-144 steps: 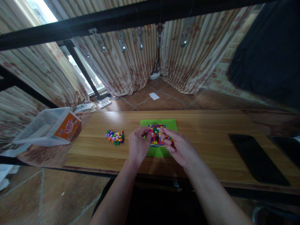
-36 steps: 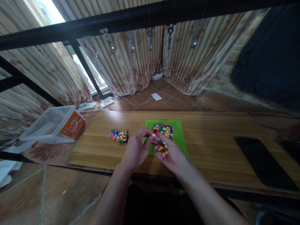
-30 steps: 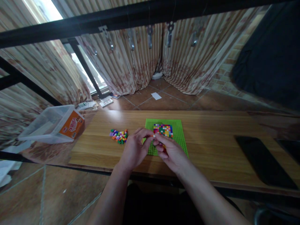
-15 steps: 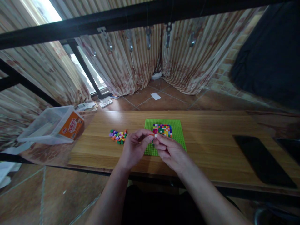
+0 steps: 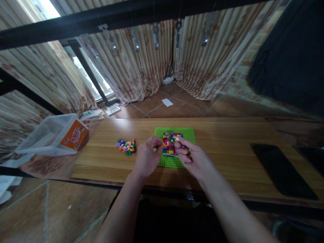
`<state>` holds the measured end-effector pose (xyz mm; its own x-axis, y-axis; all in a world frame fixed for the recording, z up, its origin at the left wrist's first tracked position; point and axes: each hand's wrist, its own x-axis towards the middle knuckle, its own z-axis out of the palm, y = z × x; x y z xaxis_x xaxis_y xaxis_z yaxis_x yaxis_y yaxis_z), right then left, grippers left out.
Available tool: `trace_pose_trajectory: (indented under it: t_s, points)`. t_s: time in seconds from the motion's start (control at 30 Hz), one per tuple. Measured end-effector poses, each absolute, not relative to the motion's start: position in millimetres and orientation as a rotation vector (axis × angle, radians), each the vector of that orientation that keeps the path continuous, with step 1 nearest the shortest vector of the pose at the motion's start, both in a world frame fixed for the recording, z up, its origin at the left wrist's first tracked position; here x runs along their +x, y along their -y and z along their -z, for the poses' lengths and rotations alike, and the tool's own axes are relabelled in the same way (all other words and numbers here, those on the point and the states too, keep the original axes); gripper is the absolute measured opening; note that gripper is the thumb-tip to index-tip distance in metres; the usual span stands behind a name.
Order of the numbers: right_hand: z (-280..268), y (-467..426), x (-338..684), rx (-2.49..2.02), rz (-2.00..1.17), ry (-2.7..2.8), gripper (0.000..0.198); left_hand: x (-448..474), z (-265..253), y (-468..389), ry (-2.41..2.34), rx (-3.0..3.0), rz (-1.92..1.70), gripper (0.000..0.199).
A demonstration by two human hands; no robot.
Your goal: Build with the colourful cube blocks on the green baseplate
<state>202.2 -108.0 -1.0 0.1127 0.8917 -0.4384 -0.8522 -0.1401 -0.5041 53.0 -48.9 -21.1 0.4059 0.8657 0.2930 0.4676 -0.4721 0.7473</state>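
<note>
A green studded baseplate (image 5: pixel 174 163) lies on the wooden table, with a block of many-coloured small bricks (image 5: pixel 169 143) pressed onto its middle. My right hand (image 5: pixel 192 156) is over the plate's right part, thumb and forefinger pinching a small white brick (image 5: pixel 177 139). Its other fingers are curled and cover some of the bricks below. At the plate's left side, my left hand (image 5: pixel 148 156) is closed in a pinch, and a small orange brick (image 5: pixel 162 144) shows at its fingertips. Left of that hand is a loose pile of coloured bricks (image 5: pixel 126 146).
A clear plastic box (image 5: pixel 48 135) with an orange label stands beyond the table's left end. A black flat slab (image 5: pixel 282 170) lies on the table's right side. A dark metal bar (image 5: pixel 141 15) with hanging clips crosses above, in front of striped curtains (image 5: pixel 141 71).
My hands have moved apart from their meeting point over the plate. The right one went right and slightly up with the white brick, and more of the brick block now shows between them.
</note>
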Motion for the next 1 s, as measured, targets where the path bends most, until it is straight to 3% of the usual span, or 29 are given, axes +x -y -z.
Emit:
trace_pose_trajectory:
  t_s: [0.53,0.77,1.0]
  points:
    - [-1.4,109.3,205.5,-0.801,-1.518,0.058,0.013,65.2,26.4,44.4,-1.107,2.220,-0.911,0.014]
    - [-1.0,108.9,206.9,-0.804,-1.524,0.049,0.013,61.9,27.3,43.8,-1.123,2.007,-0.912,0.018]
    - [4.7,108.3,207.4,-0.802,-1.523,0.075,0.014,68.2,36.3,36.1,-1.188,1.674,-0.992,0.010]
